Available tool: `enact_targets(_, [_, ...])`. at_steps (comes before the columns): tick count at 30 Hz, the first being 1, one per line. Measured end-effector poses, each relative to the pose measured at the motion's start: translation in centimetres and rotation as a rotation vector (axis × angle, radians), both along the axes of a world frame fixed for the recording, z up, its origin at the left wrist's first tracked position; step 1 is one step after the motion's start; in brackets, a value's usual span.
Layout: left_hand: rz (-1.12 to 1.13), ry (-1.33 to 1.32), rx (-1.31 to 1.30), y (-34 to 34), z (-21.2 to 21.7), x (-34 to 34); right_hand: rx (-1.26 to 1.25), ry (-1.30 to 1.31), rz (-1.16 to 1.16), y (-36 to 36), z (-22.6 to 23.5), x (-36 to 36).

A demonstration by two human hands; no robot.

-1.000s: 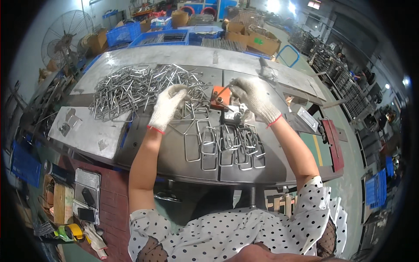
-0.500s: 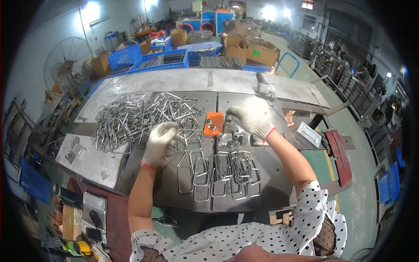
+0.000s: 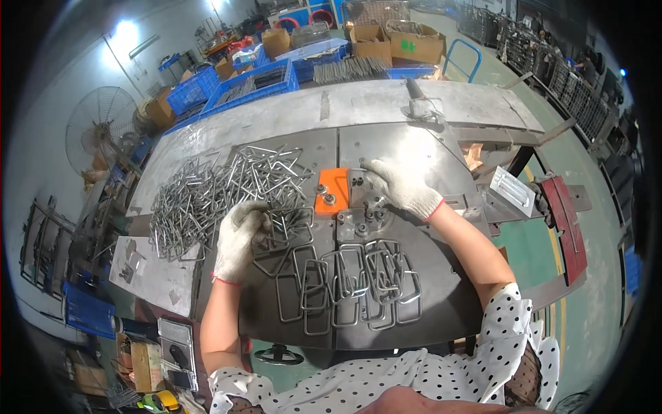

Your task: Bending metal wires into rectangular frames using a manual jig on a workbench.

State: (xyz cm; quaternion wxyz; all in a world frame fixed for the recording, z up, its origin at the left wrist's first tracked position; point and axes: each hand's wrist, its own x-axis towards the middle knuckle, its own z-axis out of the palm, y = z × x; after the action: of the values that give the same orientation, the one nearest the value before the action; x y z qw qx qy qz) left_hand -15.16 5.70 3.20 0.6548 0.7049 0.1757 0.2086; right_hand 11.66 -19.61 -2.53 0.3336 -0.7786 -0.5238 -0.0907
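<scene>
White work gloves cover both hands. My left hand (image 3: pixel 238 241) is closed, its fingers curled at the near right edge of a heap of bent metal rods (image 3: pixel 207 196); whatever is in them is hidden. My right hand (image 3: pixel 407 190) reaches over the right side of a bolted metal fixture (image 3: pixel 357 215), fingers stretched toward its far edge and apart, with nothing seen in them. An orange block (image 3: pixel 334 181) with bolts sits at the fixture's left. Several rectangular wire frames (image 3: pixel 315 284) lie overlapping on the steel tabletop (image 3: pixel 441 290) between my forearms.
Blue crates (image 3: pixel 283 81) and cardboard boxes (image 3: pixel 417 45) stand beyond the table's far edge. A grey cylindrical tool (image 3: pixel 418 100) lies at the back. At the right are a white ribbed tray (image 3: pixel 512 192) and a red plate (image 3: pixel 562 228). A fan (image 3: pixel 102 131) stands left.
The view has tilted and shifted. My left hand has come a little nearer to me along the heap. My right hand has drawn slightly away from the orange block, its fingers more stretched.
</scene>
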Motion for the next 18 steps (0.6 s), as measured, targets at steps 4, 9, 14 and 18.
enact_targets(4, [-0.065,0.029,0.122,-1.3,1.9,2.5,0.032,0.163,0.034,0.3,0.8,-0.9])
enact_targets(9, [-0.109,-0.139,0.109,-0.9,1.5,6.6,0.032,0.009,0.033,0.2,0.0,-1.1])
enact_targets(14, [-0.162,-0.151,0.087,-2.2,1.9,8.4,0.02,-0.006,-0.129,-0.2,-0.3,-0.3])
enact_targets(18, [-0.247,-0.042,0.145,-3.6,3.1,9.0,-0.104,-0.171,-0.104,-0.5,-0.6,1.0])
